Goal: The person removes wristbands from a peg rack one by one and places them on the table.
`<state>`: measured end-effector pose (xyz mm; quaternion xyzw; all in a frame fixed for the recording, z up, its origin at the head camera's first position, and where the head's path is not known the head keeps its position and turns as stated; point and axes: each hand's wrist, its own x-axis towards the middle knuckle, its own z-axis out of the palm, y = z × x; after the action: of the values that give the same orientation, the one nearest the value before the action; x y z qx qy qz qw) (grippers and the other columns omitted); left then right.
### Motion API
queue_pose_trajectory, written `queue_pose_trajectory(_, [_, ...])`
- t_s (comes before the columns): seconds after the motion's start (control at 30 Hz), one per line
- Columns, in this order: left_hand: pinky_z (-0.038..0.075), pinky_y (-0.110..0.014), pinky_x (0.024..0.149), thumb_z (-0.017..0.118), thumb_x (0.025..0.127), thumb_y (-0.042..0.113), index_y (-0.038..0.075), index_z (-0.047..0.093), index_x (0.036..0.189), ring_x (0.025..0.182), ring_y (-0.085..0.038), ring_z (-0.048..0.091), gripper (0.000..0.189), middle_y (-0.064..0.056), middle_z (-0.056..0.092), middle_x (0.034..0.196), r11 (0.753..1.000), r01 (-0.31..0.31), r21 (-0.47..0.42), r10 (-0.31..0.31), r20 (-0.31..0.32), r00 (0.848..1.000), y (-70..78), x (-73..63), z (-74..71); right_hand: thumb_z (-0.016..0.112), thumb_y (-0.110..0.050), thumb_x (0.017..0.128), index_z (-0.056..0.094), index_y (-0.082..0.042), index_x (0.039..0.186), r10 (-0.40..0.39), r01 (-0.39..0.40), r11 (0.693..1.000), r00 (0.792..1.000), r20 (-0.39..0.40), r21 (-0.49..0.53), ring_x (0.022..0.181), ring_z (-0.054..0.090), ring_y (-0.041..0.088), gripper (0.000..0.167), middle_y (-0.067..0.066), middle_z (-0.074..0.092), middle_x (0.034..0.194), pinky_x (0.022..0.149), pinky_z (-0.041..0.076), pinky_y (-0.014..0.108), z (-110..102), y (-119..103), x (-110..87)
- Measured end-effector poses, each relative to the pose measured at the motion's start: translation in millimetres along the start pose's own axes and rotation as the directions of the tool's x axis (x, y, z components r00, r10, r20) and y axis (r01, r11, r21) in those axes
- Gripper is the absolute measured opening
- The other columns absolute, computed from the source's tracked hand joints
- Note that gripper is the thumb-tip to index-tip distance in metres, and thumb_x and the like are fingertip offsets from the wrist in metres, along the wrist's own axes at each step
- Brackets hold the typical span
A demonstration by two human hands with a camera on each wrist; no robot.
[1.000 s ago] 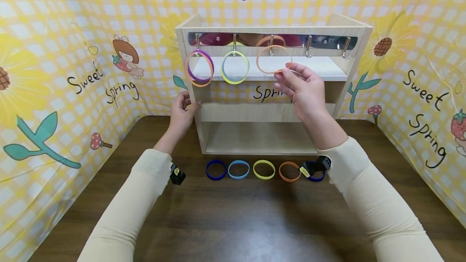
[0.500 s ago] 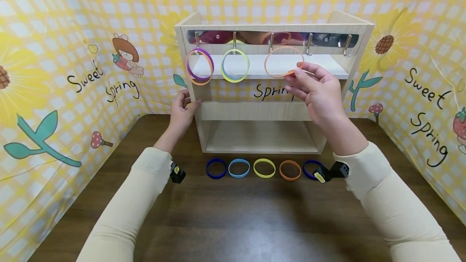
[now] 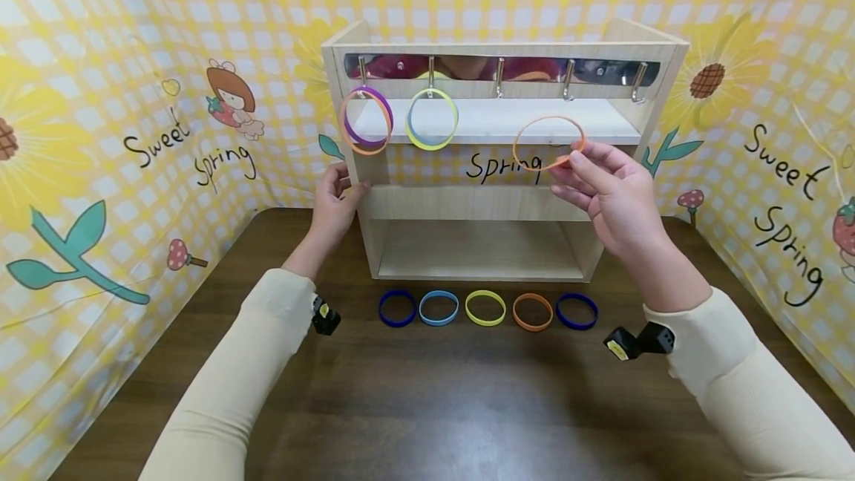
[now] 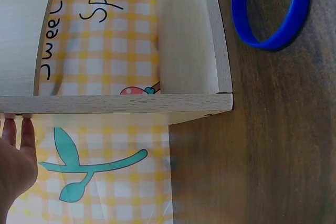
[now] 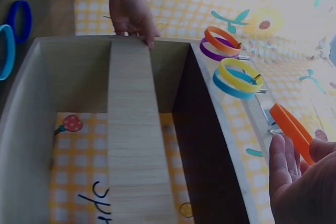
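My right hand point(image 3: 614, 195) pinches an orange silicone wristband point(image 3: 515, 147) between thumb and fingers, in front of the shelf and below the metal hooks. In the right wrist view this orange band stands tilted above the palm. My left hand point(image 3: 334, 206) holds the left side panel of the wooden shelf point(image 3: 467, 205), thumb at the front edge and fingers on the outer face. A purple wristband point(image 3: 390, 116) and an orange one hang together on the leftmost hook. On the second hook hang a yellow wristband point(image 3: 457, 123) and a light blue wristband point(image 5: 233, 91).
The hook rail point(image 3: 467, 67) runs along the shelf's top; its three right hooks bear no bands. On the brown table point(image 3: 427, 399), a row of wristbands lies before the shelf: dark blue point(image 3: 381, 310), light blue point(image 3: 439, 324), yellow point(image 3: 485, 323), orange point(image 3: 532, 329), dark blue point(image 3: 577, 327).
My right hand has drawn the orange wristband away from the middle hook, rightward and then down. The left hand stays on the side panel. The rightmost dark blue band is now fully visible.
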<state>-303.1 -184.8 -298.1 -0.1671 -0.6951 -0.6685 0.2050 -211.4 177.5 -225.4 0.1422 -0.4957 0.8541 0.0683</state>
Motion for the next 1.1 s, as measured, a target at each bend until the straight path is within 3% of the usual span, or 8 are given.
queue_pose_trajectory(0.17, [0.048,-0.024,0.079,0.059,0.089,-0.002,-0.015,0.046,0.127,0.101,-0.015,0.054,0.041,-0.011,0.055,0.115,1.000,0.006,0.010,-0.006,0.002,1.000,0.5,0.4,-0.2,0.066,-0.007,0.092,0.059,0.001,0.107,0.030,-0.029,0.999,0.999,0.028,-0.024,0.087,0.070,0.021,0.019,0.011,0.068,0.094,0.075,0.056,0.032,-9.9,9.2,-7.8])
queue_pose_trajectory(0.47, [0.048,-0.026,0.080,0.060,0.090,-0.001,-0.012,0.047,0.126,0.101,-0.015,0.054,0.040,0.002,0.055,0.108,1.000,0.016,0.011,-0.016,0.001,1.000,0.5,0.8,0.0,0.063,-0.008,0.094,0.064,-0.003,0.102,0.105,-0.103,0.994,0.993,0.047,-0.042,0.085,0.070,0.019,0.010,0.009,0.071,0.091,0.076,0.056,0.032,-16.3,34.1,-16.2])
queue_pose_trajectory(1.03, [0.047,-0.026,0.081,0.060,0.090,0.000,-0.011,0.047,0.127,0.102,-0.015,0.054,0.041,-0.004,0.054,0.112,0.999,0.026,0.028,-0.026,0.003,1.000,1.1,0.2,-0.9,0.059,-0.006,0.096,0.064,-0.008,0.103,0.268,-0.262,0.955,0.963,0.025,-0.138,0.086,0.070,0.016,0.009,0.006,0.071,0.091,0.077,0.056,0.033,-13.7,83.7,-30.3])
queue_pose_trajectory(1.1, [0.047,-0.026,0.082,0.060,0.090,0.000,-0.011,0.046,0.128,0.105,-0.020,0.054,0.041,-0.005,0.054,0.113,0.999,0.027,0.030,-0.027,0.005,1.000,2.3,0.0,-0.7,0.059,-0.005,0.096,0.064,-0.008,0.104,0.284,-0.278,0.949,0.959,0.023,-0.149,0.086,0.070,0.017,0.010,0.006,0.071,0.091,0.077,0.056,0.033,-13.6,89.5,-31.7])
